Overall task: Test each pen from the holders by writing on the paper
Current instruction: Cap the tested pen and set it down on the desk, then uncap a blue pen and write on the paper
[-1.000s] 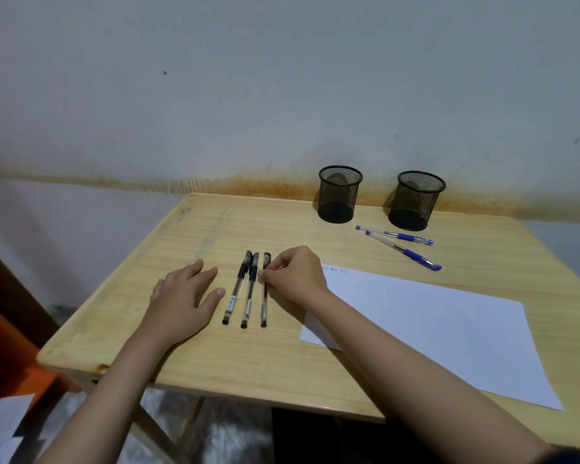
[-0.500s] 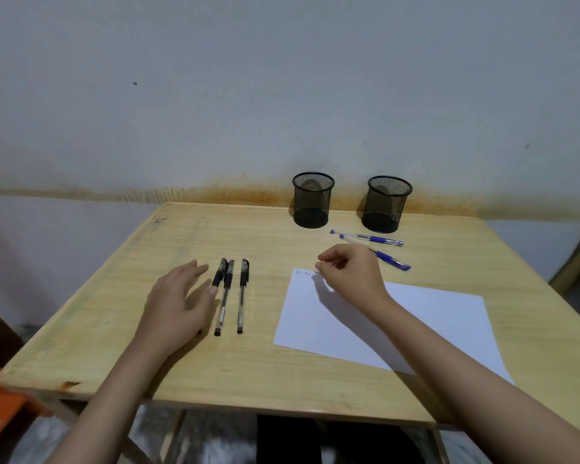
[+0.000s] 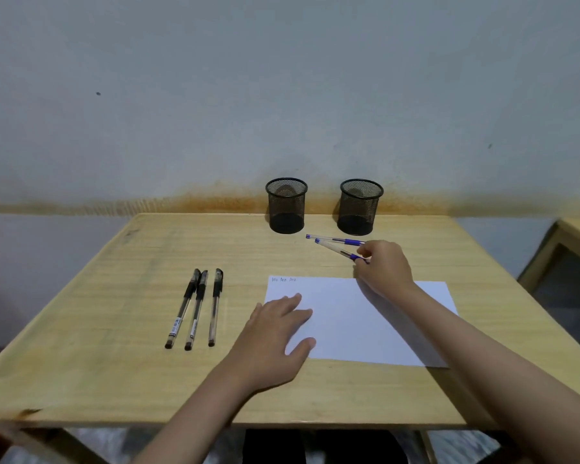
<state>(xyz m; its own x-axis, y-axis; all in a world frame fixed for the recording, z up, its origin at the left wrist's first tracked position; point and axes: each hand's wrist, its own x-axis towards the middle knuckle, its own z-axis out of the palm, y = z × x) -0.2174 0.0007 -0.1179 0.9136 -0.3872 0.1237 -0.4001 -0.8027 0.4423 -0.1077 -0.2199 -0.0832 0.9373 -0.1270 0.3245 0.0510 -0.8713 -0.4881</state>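
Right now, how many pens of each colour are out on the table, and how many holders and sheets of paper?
Black pens: 3
Blue pens: 2, the nearer one pinched by the right hand
Mesh holders: 2
Sheets of paper: 1, under the left hand
Total: 8

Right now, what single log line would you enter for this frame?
right hand pinches nearer blue pen | left hand flat on paper | three black pens lie left | both holders look empty
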